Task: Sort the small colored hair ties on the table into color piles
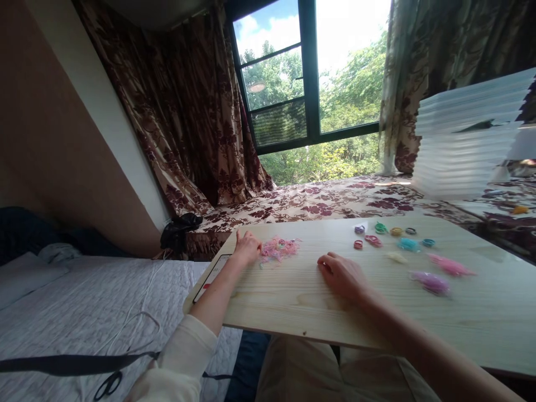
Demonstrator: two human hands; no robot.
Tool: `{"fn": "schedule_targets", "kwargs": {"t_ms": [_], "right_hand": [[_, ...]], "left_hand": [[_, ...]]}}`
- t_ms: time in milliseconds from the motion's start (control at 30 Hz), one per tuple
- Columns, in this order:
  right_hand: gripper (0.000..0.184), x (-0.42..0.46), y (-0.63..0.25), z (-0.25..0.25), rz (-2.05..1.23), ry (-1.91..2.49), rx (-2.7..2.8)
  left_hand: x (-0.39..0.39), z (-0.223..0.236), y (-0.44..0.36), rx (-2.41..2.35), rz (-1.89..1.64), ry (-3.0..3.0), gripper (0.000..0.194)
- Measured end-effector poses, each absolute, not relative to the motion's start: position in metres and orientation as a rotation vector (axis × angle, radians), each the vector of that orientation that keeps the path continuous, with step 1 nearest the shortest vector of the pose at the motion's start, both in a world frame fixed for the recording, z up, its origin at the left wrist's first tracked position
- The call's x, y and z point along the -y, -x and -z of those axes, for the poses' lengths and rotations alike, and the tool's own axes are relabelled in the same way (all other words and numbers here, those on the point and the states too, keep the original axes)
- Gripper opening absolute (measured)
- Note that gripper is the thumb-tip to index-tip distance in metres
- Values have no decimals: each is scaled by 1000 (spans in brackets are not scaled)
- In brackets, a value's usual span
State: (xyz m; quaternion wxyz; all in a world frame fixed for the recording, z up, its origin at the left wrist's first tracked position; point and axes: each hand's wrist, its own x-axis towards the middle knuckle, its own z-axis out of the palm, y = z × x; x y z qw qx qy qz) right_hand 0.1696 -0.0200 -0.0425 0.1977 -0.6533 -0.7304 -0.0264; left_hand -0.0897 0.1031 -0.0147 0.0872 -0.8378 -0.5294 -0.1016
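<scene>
The counter [285, 296] carries everything. Right hand [341, 274]: near centre, fingers loosely curled. Left hand [248, 248]: 10 o'clock, beside the pink pile [280, 249] at its 3 o'clock. Whether either hand's fingertips meet, I cannot tell. Pink bag [452, 266], purple bag [431, 283]: right hand's 3 o'clock.

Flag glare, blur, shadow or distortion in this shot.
Head view: upper right window pane blown out to white; left curtain in deep shadow; pink packet and purple packet soft; right forearm looks stretched toward the frame edge.
</scene>
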Motion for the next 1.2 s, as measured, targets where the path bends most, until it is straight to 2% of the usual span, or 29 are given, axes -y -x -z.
{"fn": "schedule_targets", "kwargs": {"t_ms": [667, 900, 1200], "right_hand": [[26, 19, -170, 44, 58, 1829, 2038], [26, 20, -170, 44, 63, 1838, 2043], [27, 20, -170, 45, 51, 1843, 2026]], "left_hand": [[-99, 19, 88, 1668, 413, 2471, 22], [-96, 19, 74, 1729, 566, 2456, 18], [-61, 28, 23, 1619, 983, 2757, 17]]}}
